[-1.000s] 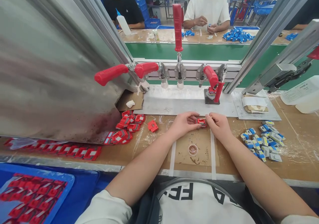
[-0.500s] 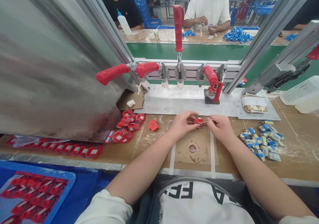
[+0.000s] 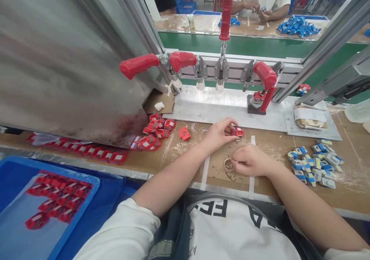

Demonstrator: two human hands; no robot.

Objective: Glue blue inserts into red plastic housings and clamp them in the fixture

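1. Block of red-and-grey plastic (image 3: 238,132), pinched by the left hand (image 3: 220,134), sits near twelve o'clock from a small round clear cup (image 3: 225,166).
2. Right hand (image 3: 250,160) curls at the cup's three o'clock; whether it pinches anything, I cannot tell.
3. Heaped blue, white and yellow blocks (image 3: 317,162) lie at its three o'clock.

Clamps (image 3: 222,69) block passage beyond the metal plate (image 3: 208,108).

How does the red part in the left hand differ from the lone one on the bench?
The held part sits in the left hand; the lone part lies loose on the bench. The held part is partly hidden; the lone part is uncovered. Both are red.
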